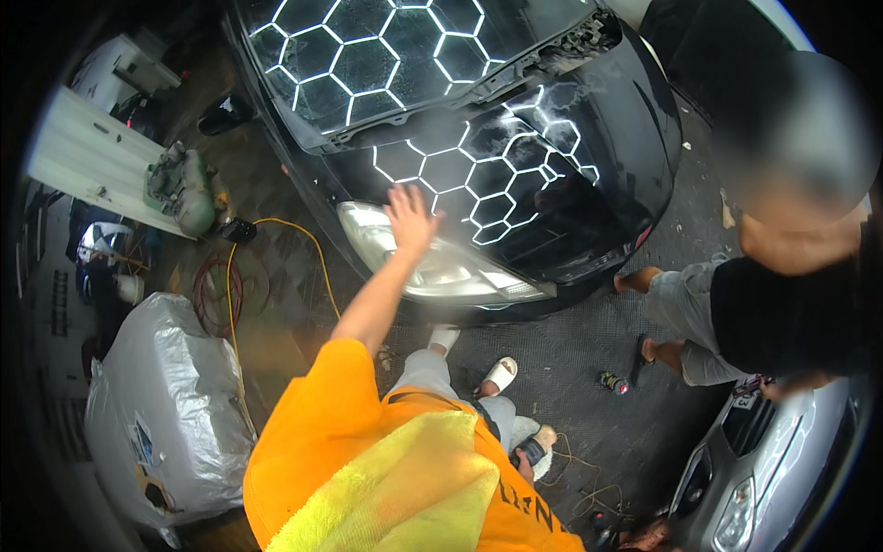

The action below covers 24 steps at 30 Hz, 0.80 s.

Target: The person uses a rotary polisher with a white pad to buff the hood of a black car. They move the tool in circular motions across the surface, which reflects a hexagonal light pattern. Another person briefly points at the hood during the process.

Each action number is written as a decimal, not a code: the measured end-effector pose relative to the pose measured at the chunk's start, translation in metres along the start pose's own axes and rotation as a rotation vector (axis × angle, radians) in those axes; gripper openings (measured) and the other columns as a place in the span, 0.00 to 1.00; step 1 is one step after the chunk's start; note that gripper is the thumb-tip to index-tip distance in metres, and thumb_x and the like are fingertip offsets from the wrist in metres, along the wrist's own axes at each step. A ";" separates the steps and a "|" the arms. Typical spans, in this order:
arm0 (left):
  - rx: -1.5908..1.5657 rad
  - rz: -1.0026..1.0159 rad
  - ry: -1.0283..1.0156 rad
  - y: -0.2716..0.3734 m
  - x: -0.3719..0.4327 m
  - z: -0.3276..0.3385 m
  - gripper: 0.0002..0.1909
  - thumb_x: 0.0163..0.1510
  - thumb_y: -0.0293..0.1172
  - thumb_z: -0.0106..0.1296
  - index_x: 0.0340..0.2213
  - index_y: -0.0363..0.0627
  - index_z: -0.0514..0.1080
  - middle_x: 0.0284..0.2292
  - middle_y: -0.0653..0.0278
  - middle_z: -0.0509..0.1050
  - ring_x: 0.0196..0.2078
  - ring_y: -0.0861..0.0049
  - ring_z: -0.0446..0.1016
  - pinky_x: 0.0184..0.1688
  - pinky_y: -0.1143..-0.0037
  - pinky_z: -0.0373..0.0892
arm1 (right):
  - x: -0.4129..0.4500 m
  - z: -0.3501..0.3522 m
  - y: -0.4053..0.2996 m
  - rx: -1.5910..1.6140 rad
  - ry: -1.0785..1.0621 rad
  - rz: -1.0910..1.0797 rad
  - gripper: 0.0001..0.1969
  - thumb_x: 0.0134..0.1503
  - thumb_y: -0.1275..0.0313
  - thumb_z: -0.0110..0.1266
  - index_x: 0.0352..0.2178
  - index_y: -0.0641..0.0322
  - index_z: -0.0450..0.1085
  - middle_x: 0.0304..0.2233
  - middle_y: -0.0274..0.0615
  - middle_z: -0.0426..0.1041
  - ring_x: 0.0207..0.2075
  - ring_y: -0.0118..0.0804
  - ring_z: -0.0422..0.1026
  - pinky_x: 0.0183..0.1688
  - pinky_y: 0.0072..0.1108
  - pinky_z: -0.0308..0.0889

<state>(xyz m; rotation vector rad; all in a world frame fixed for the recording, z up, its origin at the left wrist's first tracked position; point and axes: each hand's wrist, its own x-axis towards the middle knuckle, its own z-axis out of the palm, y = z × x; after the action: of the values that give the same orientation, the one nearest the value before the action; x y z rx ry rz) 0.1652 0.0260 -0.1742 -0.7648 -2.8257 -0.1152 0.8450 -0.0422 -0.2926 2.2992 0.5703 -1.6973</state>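
My left hand (pixel 410 221) is spread, palm down, at the edge between the black car's hood (pixel 552 228) and its cloudy headlight (pixel 448 265). Nothing is gripped in it. Low beside my right leg, my right hand (pixel 526 468) is closed on a dark handheld tool (pixel 530 450), partly hidden by my body; its exact kind cannot be told. A pale fluffy round pad (pixel 543 469) shows just under the tool. Over my orange shirt hangs a yellow microfiber towel (pixel 414 483). Hexagonal lights reflect in the hood and windshield (pixel 365 62).
Another person (pixel 779 317) stands at the right, near a silver car (pixel 779 469). A can or bottle (pixel 613 383) is on the dark floor. At the left are a plastic-wrapped bulky object (pixel 172 407), a yellow hose (pixel 314 241), a coiled reddish hose (pixel 217 293) and a green air compressor (pixel 190 196).
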 end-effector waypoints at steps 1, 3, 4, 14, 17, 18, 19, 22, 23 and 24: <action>-0.026 0.120 -0.038 0.024 -0.015 -0.005 0.45 0.60 0.61 0.47 0.69 0.51 0.50 0.71 0.44 0.40 0.74 0.49 0.40 0.69 0.45 0.44 | -0.011 0.005 -0.002 0.035 -0.035 -0.121 0.44 0.41 0.41 0.68 0.49 0.72 0.73 0.43 0.47 0.76 0.41 0.40 0.72 0.48 0.32 0.66; -0.192 0.393 -0.102 0.035 -0.034 -0.019 0.42 0.59 0.58 0.51 0.69 0.58 0.53 0.71 0.46 0.41 0.74 0.50 0.40 0.68 0.44 0.45 | -0.025 0.005 0.002 0.109 -0.056 -0.284 0.41 0.44 0.43 0.68 0.46 0.72 0.74 0.41 0.47 0.77 0.41 0.38 0.72 0.47 0.32 0.66; -0.158 0.414 -0.155 0.024 -0.031 -0.031 0.37 0.59 0.54 0.52 0.67 0.66 0.56 0.71 0.49 0.42 0.73 0.50 0.42 0.68 0.44 0.45 | -0.020 0.005 0.003 0.141 -0.052 -0.334 0.39 0.45 0.44 0.68 0.45 0.72 0.75 0.40 0.47 0.77 0.41 0.37 0.72 0.47 0.32 0.66; -0.931 0.312 -0.891 0.005 -0.106 -0.131 0.24 0.64 0.42 0.53 0.53 0.36 0.72 0.47 0.48 0.78 0.54 0.58 0.75 0.59 0.65 0.67 | -0.205 0.126 -0.176 0.106 0.036 -1.032 0.35 0.45 0.67 0.71 0.53 0.68 0.67 0.44 0.42 0.76 0.44 0.36 0.74 0.50 0.29 0.69; -1.323 0.269 -1.396 0.039 -0.158 -0.101 0.33 0.66 0.47 0.50 0.63 0.36 0.60 0.58 0.48 0.70 0.62 0.65 0.68 0.64 0.70 0.62 | -0.275 0.156 -0.235 0.045 -0.162 -1.069 0.35 0.45 0.71 0.71 0.53 0.70 0.65 0.46 0.45 0.75 0.47 0.35 0.74 0.53 0.28 0.68; -1.324 0.197 -1.377 0.040 -0.152 -0.110 0.34 0.66 0.48 0.50 0.62 0.34 0.60 0.59 0.51 0.69 0.61 0.65 0.67 0.64 0.69 0.61 | -0.290 0.165 -0.250 -0.020 -0.242 -1.138 0.37 0.44 0.69 0.71 0.55 0.70 0.64 0.48 0.47 0.75 0.49 0.37 0.74 0.54 0.29 0.68; -1.327 0.117 -1.351 0.040 -0.146 -0.119 0.35 0.65 0.50 0.51 0.61 0.32 0.60 0.59 0.54 0.68 0.60 0.66 0.67 0.64 0.69 0.61 | -0.315 0.181 -0.261 -0.010 -0.315 -1.135 0.41 0.44 0.66 0.72 0.57 0.71 0.62 0.50 0.48 0.74 0.51 0.38 0.74 0.55 0.29 0.68; -1.812 -0.277 -0.887 0.033 -0.141 -0.138 0.34 0.63 0.54 0.53 0.58 0.37 0.63 0.54 0.57 0.71 0.56 0.67 0.69 0.62 0.66 0.63 | -0.336 0.215 -0.284 -0.287 -0.368 -1.314 0.51 0.43 0.59 0.71 0.65 0.68 0.53 0.57 0.61 0.69 0.58 0.52 0.70 0.59 0.32 0.65; -1.905 -0.347 -0.817 0.022 -0.137 -0.129 0.35 0.62 0.55 0.53 0.57 0.38 0.64 0.54 0.57 0.72 0.56 0.66 0.70 0.61 0.64 0.64 | -0.337 0.224 -0.289 -0.313 -0.456 -1.408 0.54 0.44 0.57 0.71 0.67 0.66 0.50 0.59 0.66 0.65 0.61 0.56 0.67 0.61 0.34 0.63; -1.946 -0.443 -0.777 0.017 -0.135 -0.131 0.37 0.61 0.57 0.54 0.58 0.37 0.63 0.53 0.56 0.71 0.56 0.66 0.69 0.60 0.63 0.64 | -0.331 0.231 -0.286 -0.360 -0.503 -1.441 0.55 0.44 0.57 0.71 0.68 0.64 0.49 0.59 0.66 0.65 0.61 0.57 0.67 0.62 0.35 0.62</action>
<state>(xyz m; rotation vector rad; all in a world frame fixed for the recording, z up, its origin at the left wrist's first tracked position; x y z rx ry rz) 0.3112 -0.0429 -0.0761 -0.2192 -2.3737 -3.3572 0.4370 0.0644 -0.0349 0.9537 2.4413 -2.1503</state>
